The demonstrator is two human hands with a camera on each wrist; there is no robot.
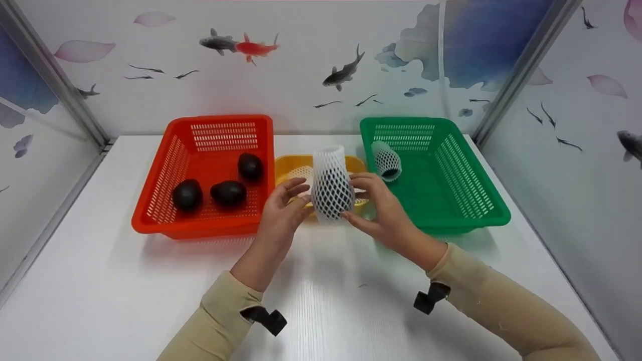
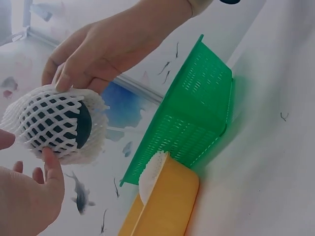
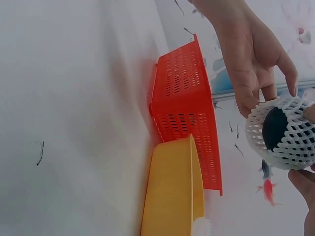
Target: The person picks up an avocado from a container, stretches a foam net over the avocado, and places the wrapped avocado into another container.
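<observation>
A dark avocado [image 2: 84, 125] sits inside a white foam net sleeve [image 1: 329, 156], held upright above the table's middle. My right hand [image 1: 385, 210] grips its right side, thumb in front and fingers farther back. On the other side is my left hand [image 1: 281, 210], fingers loosely bent, their tips at the net. The right wrist view looks into one end of the sleeve, where the bare end of the avocado shows. Behind the hands, a yellow bin [image 1: 288, 161] contains white foam nets [image 1: 302, 174], partly hidden.
At left, a red basket [image 1: 150, 226] holds several dark avocados: one [image 1: 187, 195] lies near its left side. The green basket [image 1: 451, 200] at right has a netted avocado [image 1: 387, 161] against its left wall. Printed panels wall in the white table [image 1: 311, 311].
</observation>
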